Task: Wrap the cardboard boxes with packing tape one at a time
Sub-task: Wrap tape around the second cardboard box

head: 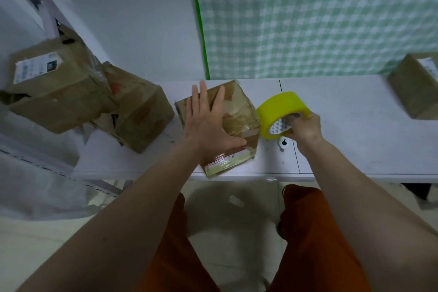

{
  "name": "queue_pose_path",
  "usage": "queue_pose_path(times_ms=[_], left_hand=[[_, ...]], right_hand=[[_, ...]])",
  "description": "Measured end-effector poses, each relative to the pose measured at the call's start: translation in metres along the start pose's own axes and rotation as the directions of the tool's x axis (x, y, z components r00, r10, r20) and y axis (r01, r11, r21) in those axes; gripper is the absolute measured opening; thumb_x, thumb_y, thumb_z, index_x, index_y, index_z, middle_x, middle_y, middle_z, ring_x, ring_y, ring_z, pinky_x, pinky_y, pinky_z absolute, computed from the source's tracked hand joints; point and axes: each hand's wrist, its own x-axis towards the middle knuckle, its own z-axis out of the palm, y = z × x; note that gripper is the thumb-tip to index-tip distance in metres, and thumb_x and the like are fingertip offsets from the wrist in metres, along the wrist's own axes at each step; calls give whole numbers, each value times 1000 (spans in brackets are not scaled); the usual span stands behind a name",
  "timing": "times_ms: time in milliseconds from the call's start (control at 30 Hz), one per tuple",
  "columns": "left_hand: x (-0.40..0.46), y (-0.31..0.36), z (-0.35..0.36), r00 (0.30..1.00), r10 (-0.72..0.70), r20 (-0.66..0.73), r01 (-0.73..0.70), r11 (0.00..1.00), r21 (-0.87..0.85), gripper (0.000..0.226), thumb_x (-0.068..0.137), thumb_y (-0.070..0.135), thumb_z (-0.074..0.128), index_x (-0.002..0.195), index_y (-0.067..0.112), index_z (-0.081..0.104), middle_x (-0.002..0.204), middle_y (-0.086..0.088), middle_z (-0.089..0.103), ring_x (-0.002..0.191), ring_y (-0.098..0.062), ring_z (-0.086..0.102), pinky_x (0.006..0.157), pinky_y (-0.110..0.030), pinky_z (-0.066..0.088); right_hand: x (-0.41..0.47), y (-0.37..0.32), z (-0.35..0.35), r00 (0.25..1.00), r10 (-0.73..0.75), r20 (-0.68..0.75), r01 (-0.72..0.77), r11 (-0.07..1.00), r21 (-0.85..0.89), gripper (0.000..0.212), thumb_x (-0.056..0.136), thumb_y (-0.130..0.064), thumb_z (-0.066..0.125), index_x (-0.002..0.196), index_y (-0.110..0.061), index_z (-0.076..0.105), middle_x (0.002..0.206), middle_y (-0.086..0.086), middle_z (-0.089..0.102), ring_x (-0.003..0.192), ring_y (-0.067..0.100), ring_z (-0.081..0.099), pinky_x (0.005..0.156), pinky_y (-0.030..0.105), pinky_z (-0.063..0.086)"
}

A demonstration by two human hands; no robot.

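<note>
— What's the setting?

— A white desk [343, 125] pushed against a pale wall, with a green-and-white checked cloth [308, 19] hanging behind its right half. Below the desk edge the person's orange trousers [315, 244] show over a light floor.

— Where is the box being worked on?

— A small cardboard box [239, 111] sits near the middle of the desk, turned at an angle, one corner reaching the front edge. Glossy clear tape already shines on its near face.

— And the hands?

— The left hand [208, 123] lies flat on top of the box, fingers [201, 95] straight and spread apart, thumb out toward the right. The right hand [304, 128] grips a yellow tape roll [282, 114] just beside the box's right side, fingers curled into the core, the roll lifted off the desk.

— Anything else around?

— Two larger cardboard boxes [71, 92] lean against each other at the left, the nearer-left one bearing a white label. Another box [417, 87] stands at the far right. A small white fitting [283, 143] with a dark hole sits on the desk under the roll.
</note>
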Motion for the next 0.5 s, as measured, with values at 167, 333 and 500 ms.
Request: queue_pose_path(times_ms=[167, 333, 500], left_hand=[[12, -7, -16, 996, -74, 40, 73, 997, 36, 130, 58, 70, 74, 154, 27, -2, 153, -20, 12, 142, -37, 11, 117, -49, 7], [-7, -13, -7, 949, -87, -303, 17, 974, -227, 124, 46, 77, 72, 151, 27, 26, 130, -20, 38, 122, -36, 36, 108, -48, 26], [-29, 1, 20, 780, -363, -510, 101, 877, -470, 129, 45, 68, 82, 148, 23, 18, 137, -21, 29, 122, -34, 31, 105, -43, 36]], right_hand=[[-4, 4, 4, 997, 76, 32, -79, 992, 100, 17, 84, 4, 64, 100, -3, 61, 99, 19, 63, 89, 34, 63, 71, 42, 52], [-8, -16, 7, 998, 7, 64, -22, 970, 241, 14, 84, 10, 59, 84, -4, 62, 87, 15, 67, 84, 29, 65, 75, 40, 54], [-20, -50, 39, 945, -247, 215, 173, 934, 313, 16, 86, 8, 56, 89, -5, 64, 73, 1, 70, 69, 15, 66, 70, 29, 56]])
